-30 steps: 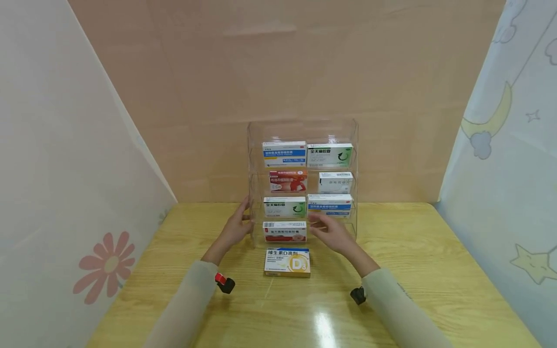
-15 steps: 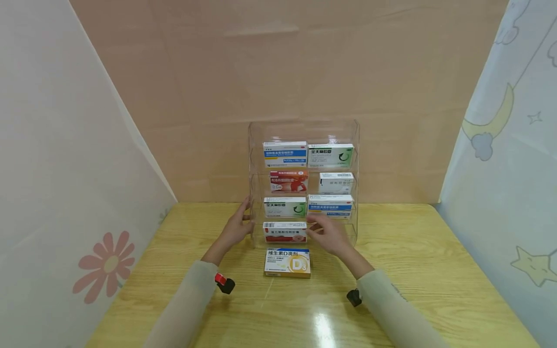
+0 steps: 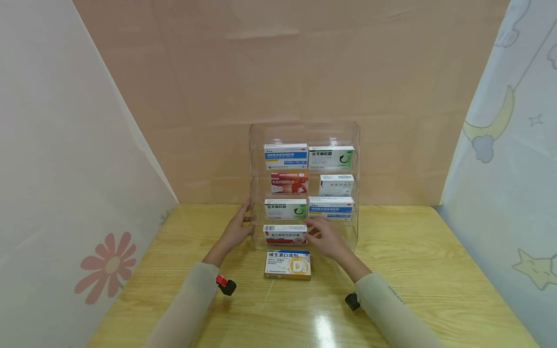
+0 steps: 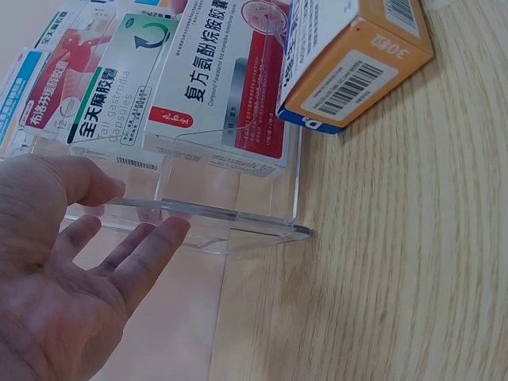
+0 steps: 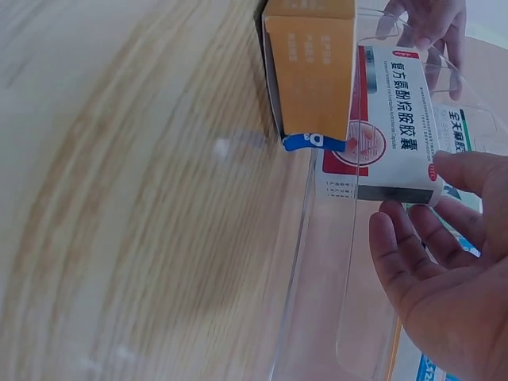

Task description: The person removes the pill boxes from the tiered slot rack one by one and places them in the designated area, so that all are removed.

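1. Fingers and thumb of the left hand (image 4: pixel 79 270) are clamped on the side edge of a clear plastic tiered rack (image 4: pixel 262 228).
2. The right hand (image 5: pixel 456 294) touches a red-and-white cardboard box (image 5: pixel 401 123), the thumb at its upper edge, the fingers at its end; whether it pinches, I cannot tell.
3. This box sits in the lowest tier, at left in the head view.
4. One tier higher are a green-and-white box (image 3: pixel 285 209) and a blue-and-white box (image 3: pixel 329 209).
5. A white-and-orange D3 box (image 3: pixel 287 265) rests before the rack on the yellow wooden table (image 3: pixel 404 270).
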